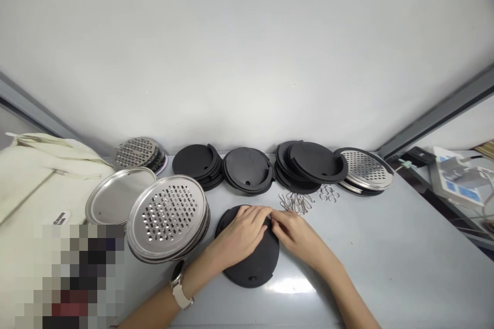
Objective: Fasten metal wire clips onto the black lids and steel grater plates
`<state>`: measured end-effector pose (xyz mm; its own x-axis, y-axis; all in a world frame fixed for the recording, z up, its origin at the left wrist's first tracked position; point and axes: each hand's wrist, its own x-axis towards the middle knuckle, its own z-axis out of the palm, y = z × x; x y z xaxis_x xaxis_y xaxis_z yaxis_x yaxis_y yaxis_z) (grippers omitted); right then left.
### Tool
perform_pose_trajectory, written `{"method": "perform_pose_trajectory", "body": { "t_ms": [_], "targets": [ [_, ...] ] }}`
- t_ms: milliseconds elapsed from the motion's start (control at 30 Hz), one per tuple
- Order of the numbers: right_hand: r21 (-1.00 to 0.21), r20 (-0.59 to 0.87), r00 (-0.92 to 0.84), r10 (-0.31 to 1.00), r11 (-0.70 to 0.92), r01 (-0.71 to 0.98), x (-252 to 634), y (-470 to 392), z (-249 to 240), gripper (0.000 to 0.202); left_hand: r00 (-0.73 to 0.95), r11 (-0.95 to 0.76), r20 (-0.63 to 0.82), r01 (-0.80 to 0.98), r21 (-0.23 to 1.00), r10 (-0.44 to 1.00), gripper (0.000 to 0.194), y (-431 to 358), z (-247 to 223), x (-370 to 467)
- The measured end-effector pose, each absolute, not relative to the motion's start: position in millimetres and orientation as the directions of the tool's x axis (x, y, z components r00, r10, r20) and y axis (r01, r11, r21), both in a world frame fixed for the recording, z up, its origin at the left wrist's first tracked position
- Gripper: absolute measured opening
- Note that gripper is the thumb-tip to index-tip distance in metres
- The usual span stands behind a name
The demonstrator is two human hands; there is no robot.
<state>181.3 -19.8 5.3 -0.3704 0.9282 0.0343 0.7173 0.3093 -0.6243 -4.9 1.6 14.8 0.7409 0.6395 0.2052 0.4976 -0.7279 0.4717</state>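
Note:
A black round disc point(252, 262) with a small hole near its front edge lies on the table in front of me. My left hand point(245, 231) reaches over its upper part, fingers together and curled at the far rim, thumb bent beneath them. At the right side of that rim, my right hand point(291, 231) has its fingers closed in a pinch, its fingertips touching those of the left. Whether a small part sits between the fingertips is hidden. Just beyond the hands lie a pile of metal clips point(296, 202) and several metal rings point(329, 193).
Perforated metal grater discs point(170, 216) are stacked at left beside a plain metal disc point(119, 195). Along the wall stand black disc stacks point(195, 162), point(247, 167), point(316, 159) and more grater discs point(365, 168). A cream cloth bag point(34, 185) lies left; a box point(459, 180) is at right.

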Motion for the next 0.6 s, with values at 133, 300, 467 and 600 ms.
{"method": "perform_pose_trajectory", "body": {
  "t_ms": [133, 300, 467, 600],
  "targets": [
    [-0.61, 0.032, -0.365, 0.931, 0.307, 0.731, 180.1, -19.7, 4.1, 0.018, 0.734, -0.716, 0.194, 0.51, 0.477, 0.651, 0.031, 1.3, 14.2, -5.0],
    [-0.589, 0.049, -0.362, 0.931, 0.319, 0.742, 179.7, -19.4, 3.7, 0.02, 0.732, -0.704, 0.173, 0.518, 0.487, 0.659, 0.03, 1.0, 13.0, -5.0],
    [-0.592, 0.052, -0.366, 0.929, 0.324, 0.738, 179.8, -19.8, 5.3, 0.019, 0.735, -0.705, 0.175, 0.51, 0.493, 0.655, 0.025, 1.6, 13.4, -5.3],
    [-0.591, 0.05, -0.359, 0.932, 0.318, 0.742, 179.5, -19.3, 5.9, 0.018, 0.74, -0.709, 0.174, 0.507, 0.49, 0.65, 0.026, 2.0, 14.5, -5.4]
  ]
}}
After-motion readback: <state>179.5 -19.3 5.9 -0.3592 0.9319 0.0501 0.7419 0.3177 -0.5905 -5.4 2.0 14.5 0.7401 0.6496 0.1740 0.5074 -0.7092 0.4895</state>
